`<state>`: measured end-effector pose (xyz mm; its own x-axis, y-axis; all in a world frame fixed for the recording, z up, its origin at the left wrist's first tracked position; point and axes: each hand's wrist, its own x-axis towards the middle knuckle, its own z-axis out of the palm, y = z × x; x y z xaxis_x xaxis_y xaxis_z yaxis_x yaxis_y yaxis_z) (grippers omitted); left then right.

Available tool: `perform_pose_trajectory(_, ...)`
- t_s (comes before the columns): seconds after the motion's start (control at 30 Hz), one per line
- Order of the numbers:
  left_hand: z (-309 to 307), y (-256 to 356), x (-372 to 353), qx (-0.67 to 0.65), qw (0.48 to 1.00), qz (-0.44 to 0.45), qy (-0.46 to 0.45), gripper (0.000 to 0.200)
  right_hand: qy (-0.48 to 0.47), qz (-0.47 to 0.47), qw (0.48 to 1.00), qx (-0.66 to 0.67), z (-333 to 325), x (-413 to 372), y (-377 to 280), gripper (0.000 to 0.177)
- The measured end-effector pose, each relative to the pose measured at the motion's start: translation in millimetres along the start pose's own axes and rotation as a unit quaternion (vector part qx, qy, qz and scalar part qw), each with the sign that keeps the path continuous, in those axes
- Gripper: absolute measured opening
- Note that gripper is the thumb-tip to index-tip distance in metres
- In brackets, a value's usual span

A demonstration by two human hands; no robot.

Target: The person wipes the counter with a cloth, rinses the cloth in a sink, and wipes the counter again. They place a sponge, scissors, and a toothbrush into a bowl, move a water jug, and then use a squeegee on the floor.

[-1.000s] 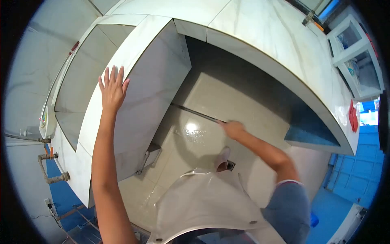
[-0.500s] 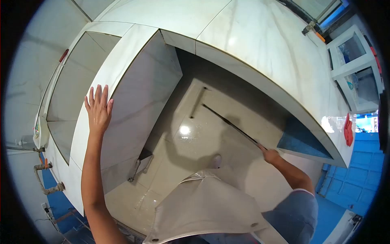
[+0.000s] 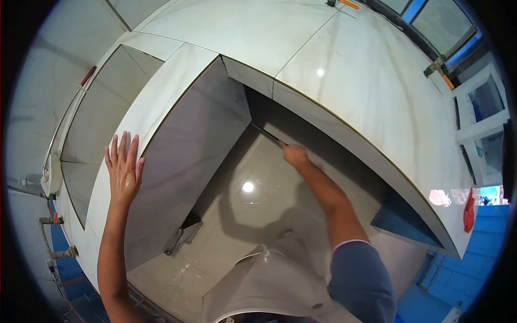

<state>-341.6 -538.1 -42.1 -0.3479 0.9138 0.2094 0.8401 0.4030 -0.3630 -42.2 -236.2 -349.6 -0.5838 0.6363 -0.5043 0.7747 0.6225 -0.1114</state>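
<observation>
My left hand (image 3: 125,169) lies flat with fingers spread on the white marbled ledge (image 3: 175,72) at the left. Closed around a thin dark handle (image 3: 267,133) is my right hand (image 3: 295,155), reaching under the white counter (image 3: 366,81). The handle points up and left into the shaded recess, beside the inner tiled wall (image 3: 188,134). Its far end is hidden in the dark corner. Below, the beige tiled floor (image 3: 242,207) looks wet and shiny.
A pipe fitting (image 3: 173,243) stands on the floor by the inner wall. Red cloth or gloves (image 3: 469,211) hang at the counter's right edge. Pipes (image 3: 48,237) run at the far left. A blue panel (image 3: 404,218) sits under the counter's right end.
My right hand has moved up and left, pushing the handle deeper under the counter, and the tool's head is out of sight. My left hand stays on the ledge. The view has shifted slightly.
</observation>
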Motion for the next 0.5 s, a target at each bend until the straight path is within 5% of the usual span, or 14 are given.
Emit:
perform_pose_trajectory(0.13, 1.5, -0.7, -1.0, 0.006, 1.0, -0.002, 0.002, 0.045, -0.012, 0.023, 0.999, 0.043, 22.0, 10.7, -15.5, 0.05)
perform_pose_trajectory(0.23, 5.0, -3.7, -3.4, -0.003, 1.0, 0.007, 0.013, 0.045, -0.051, 0.04, 0.992, 0.108, 35.7, -89.9, 44.9, 0.053)
perform_pose_trajectory(0.27, 5.5, -5.1, -3.3, -0.004, 0.999, 0.016, 0.029, 0.045, 0.016, 0.042, 0.996, 0.074, 100.6, -108.5, 93.8, 0.054)
perform_pose_trajectory(0.33, 5.7, -6.1, -5.1, -0.015, 0.999, 0.011, 0.033, 0.045, 0.032, -0.012, 0.997, 0.074, 103.1, -213.0, 141.8, 0.056)
perform_pose_trajectory(0.43, 6.0, -7.1, -9.2, -0.033, 0.998, 0.006, 0.049, 0.045, -0.091, 0.137, 0.986, 0.034, 81.0, -345.7, 177.9, 0.056)
perform_pose_trajectory(0.5, 6.5, -9.0, -10.3, -0.044, 0.997, 0.009, 0.063, 0.045, -0.089, 0.186, 0.979, 0.002, 39.9, -391.7, 175.9, 0.053)
